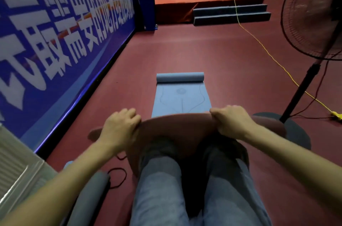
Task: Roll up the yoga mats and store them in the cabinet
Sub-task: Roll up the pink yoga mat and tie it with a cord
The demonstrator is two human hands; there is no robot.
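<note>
Both hands, left hand and right hand, pinch the reddish-brown mat's edge above the knees. Ahead, the blue mat lies half-rolled; a grey roll waits. No cabinet visible.

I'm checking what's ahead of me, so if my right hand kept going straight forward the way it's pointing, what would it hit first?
Probably the blue mat. The right hand, gripping the reddish-brown mat, points forward over its flat part, with its rolled end farther on. Depth is unclear.
</note>
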